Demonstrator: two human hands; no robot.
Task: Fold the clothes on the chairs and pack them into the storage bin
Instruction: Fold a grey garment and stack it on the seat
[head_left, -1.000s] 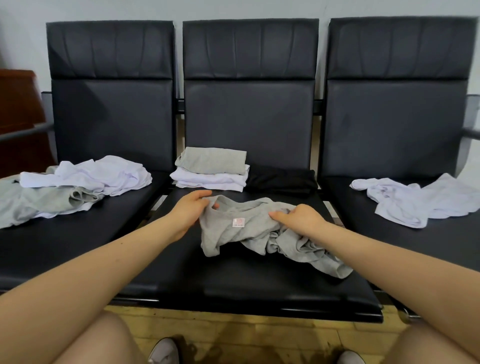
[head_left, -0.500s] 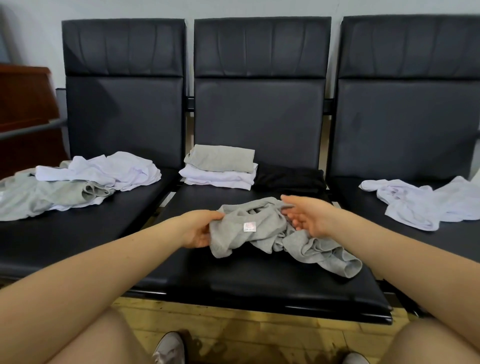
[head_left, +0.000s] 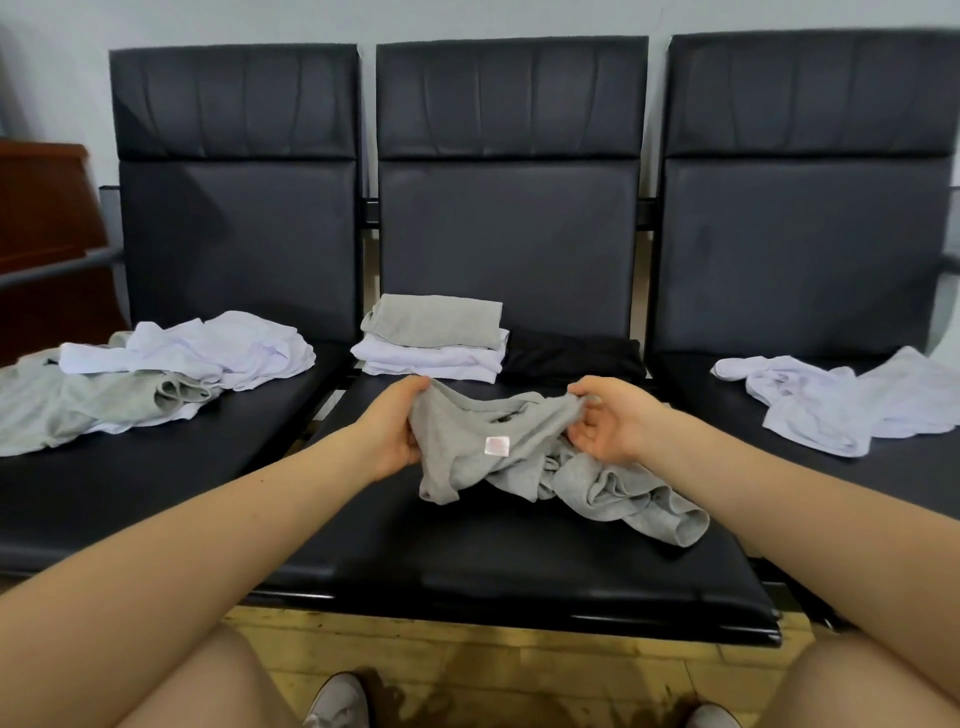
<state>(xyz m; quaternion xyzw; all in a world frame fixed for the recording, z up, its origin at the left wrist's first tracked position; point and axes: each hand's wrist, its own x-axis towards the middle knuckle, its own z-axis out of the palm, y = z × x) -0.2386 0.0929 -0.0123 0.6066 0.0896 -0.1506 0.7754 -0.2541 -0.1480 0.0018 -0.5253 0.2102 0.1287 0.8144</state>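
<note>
- The grey T-shirt (head_left: 524, 452) lies crumpled at the centre of the frame on the middle chair seat (head_left: 467, 551), its neck edge lifted and stretched left to right between the hands.
- The left hand (head_left: 392, 428) grips the left end, fingers curled round the cloth.
- The right hand (head_left: 613, 418) pinches the right end with its fingertips, the palm showing.
- The rest of the shirt trails toward the lower right, below the right hand, so the next move probably needs a lift and shake.
- No storage bin is in view.
</note>
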